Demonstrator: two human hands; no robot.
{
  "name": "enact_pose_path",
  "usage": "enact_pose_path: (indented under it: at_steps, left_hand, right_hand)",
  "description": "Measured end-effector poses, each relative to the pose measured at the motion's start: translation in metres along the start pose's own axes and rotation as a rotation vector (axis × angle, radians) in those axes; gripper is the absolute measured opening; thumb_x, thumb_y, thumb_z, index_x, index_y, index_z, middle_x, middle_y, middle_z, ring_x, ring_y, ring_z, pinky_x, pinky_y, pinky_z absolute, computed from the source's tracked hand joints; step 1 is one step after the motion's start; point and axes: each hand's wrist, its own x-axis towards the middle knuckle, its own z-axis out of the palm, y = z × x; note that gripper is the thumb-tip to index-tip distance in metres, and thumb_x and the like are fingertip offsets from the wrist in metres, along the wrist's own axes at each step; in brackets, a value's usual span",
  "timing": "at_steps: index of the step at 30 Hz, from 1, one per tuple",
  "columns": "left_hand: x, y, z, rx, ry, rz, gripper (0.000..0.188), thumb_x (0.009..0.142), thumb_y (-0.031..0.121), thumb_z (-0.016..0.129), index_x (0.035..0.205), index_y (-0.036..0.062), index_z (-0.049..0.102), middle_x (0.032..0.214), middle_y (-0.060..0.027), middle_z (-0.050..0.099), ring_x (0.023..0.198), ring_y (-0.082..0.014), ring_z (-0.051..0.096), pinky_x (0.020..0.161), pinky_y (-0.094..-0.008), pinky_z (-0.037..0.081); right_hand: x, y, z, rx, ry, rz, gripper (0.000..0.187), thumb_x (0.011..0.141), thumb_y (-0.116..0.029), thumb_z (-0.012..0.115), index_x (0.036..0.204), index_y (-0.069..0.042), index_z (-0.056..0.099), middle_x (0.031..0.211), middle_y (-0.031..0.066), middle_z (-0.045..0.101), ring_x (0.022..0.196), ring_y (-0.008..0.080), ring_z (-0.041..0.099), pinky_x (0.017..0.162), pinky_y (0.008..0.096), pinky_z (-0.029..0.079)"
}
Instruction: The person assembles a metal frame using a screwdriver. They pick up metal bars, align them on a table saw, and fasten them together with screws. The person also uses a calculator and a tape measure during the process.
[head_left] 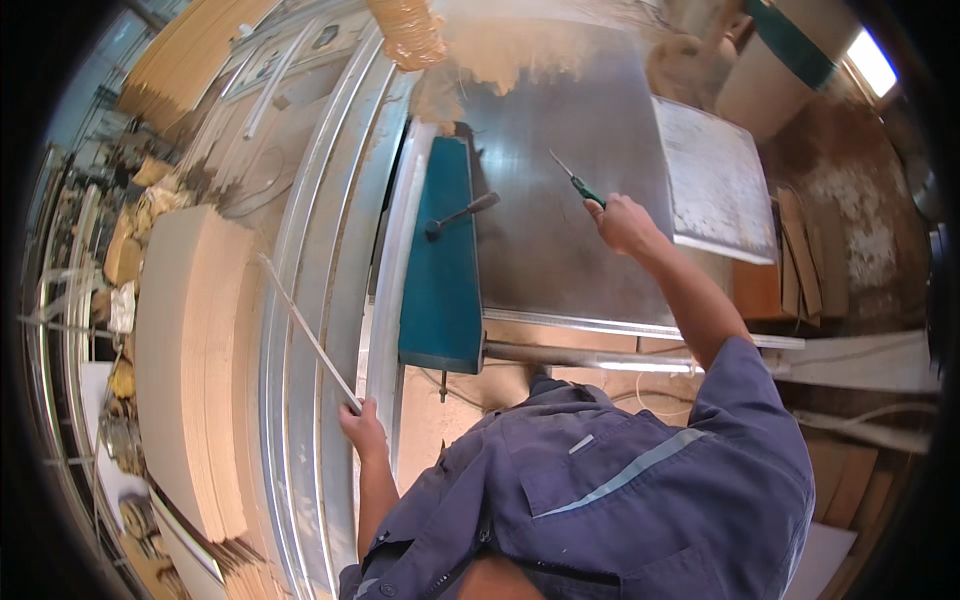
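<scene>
My right hand (pixel 622 224) is closed around a screwdriver (pixel 582 188) with a green handle and a thin shaft, pointing away to the upper left. It is above the grey metal machine table (pixel 570 250). My left hand (pixel 364 428) grips the near end of a long, thin pale strip (pixel 310 335). The strip slants up and left across the metal rails (pixel 325 250), its far end by a stack of boards. Between my hands stands a teal machine fence (pixel 435 290) with a dark lever (pixel 462 215) on it.
A tall stack of pale boards (pixel 185 370) stands at the left. Sawdust (pixel 510 50) covers the table's far end. A scuffed pale side table (pixel 715 180) adjoins at the right, near leaning wood offcuts (pixel 795 250). A metal bar (pixel 590 355) runs along the front.
</scene>
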Motion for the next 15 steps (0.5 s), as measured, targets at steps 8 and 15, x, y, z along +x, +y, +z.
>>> enact_pose_path:
  at_steps: [8,15]
  left_hand:
    - [-0.007,-0.01,0.007,0.239,0.137,-0.027,0.03,0.078,0.018,0.064,0.096,-0.0055,0.057,0.087,-0.0164,0.061,0.078,-0.0285,0.059,0.075,-0.0404,0.047]
    - [-0.011,-0.004,0.014,0.313,0.182,0.003,0.031,0.077,0.019,0.065,0.097,-0.0038,0.058,0.086,-0.0153,0.062,0.078,-0.028,0.06,0.074,-0.0404,0.047]
  right_hand:
    - [0.093,-0.109,-0.041,-0.124,-0.254,-0.348,0.067,0.102,-0.053,0.035,0.089,0.005,0.066,0.09,0.0252,0.067,0.087,0.0436,0.063,0.077,0.0491,0.049]
    - [0.156,-0.127,-0.054,-0.139,-0.164,-0.377,0.067,0.103,-0.051,0.031,0.093,0.004,0.068,0.096,0.0235,0.068,0.093,0.0427,0.063,0.078,0.0498,0.05]
